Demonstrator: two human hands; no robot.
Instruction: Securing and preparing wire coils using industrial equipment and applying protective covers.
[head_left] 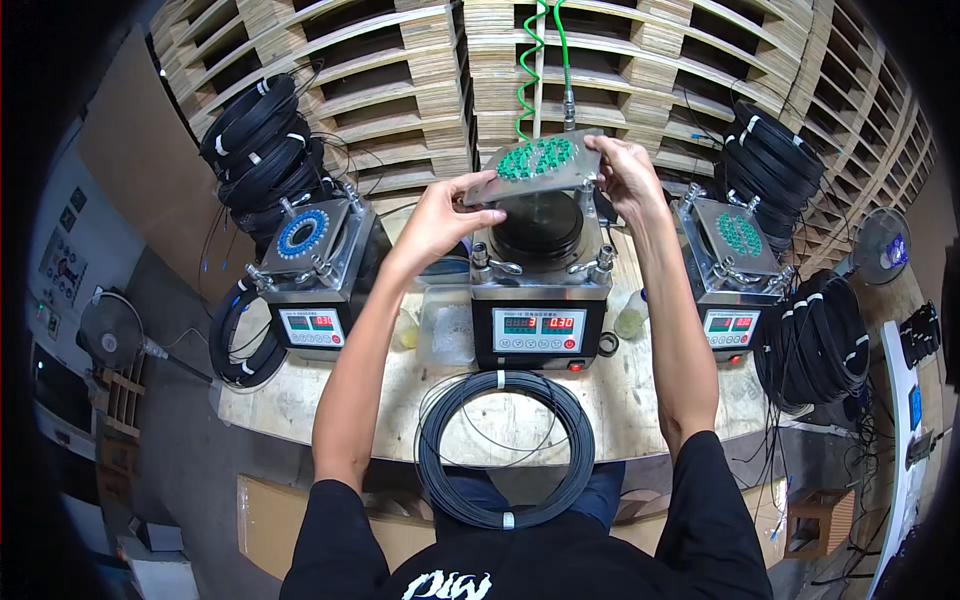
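My left hand (pixel 442 222) and my right hand (pixel 628 176) hold a square metal fixture plate (pixel 482 192) by opposite sides, thumbs and fingers pinching its edges. Rings of green fittings (pixel 537 158) cover its face. The plate is tilted and raised above the middle polishing machine (pixel 540 328). Beneath it, the machine's round black turntable (pixel 535 240) is exposed. Metal corner posts with clamp levers (pixel 497 264) stand around that turntable. A coil of black cable (pixel 432 440), tied with white bands, lies at the bench's front edge and over my lap.
A similar machine (pixel 312 325) at left carries a plate with blue fittings (pixel 303 233); another (pixel 728 325) at right carries green ones. Cable coils (pixel 262 150) are stacked behind. A clear plastic tub (pixel 450 330) stands beside the middle machine. Wooden pallets (pixel 390 95) line the back; a green air hose (pixel 562 50) hangs down.
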